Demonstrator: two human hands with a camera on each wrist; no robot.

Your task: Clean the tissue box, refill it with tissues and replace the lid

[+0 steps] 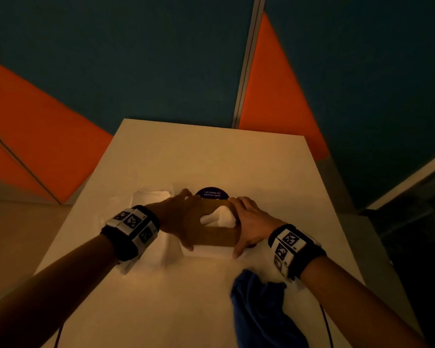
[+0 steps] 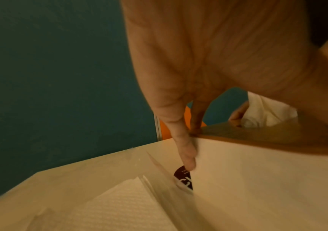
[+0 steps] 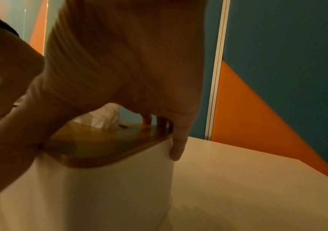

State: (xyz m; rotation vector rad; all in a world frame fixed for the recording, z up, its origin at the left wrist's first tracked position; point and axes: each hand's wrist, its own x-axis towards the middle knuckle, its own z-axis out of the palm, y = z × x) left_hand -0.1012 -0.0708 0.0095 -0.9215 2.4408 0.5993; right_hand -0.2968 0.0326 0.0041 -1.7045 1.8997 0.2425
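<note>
The wooden lid [image 1: 216,238] was clasped at both ends by the left hand [image 1: 176,217] and right hand [image 1: 251,222], each grip closed round it, thumbs nearside. It was seemingly seated on the tissue box [image 3: 100,195], mid-worktop [image 1: 186,151].

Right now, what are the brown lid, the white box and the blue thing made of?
The lid looks like wood or bamboo with a smooth varnish: warm brown, faint sheen. The box seems matte white plastic, plain and even, though it could be coated metal. The blue cloth is soft fabric; it lies crumpled in folds.
</note>
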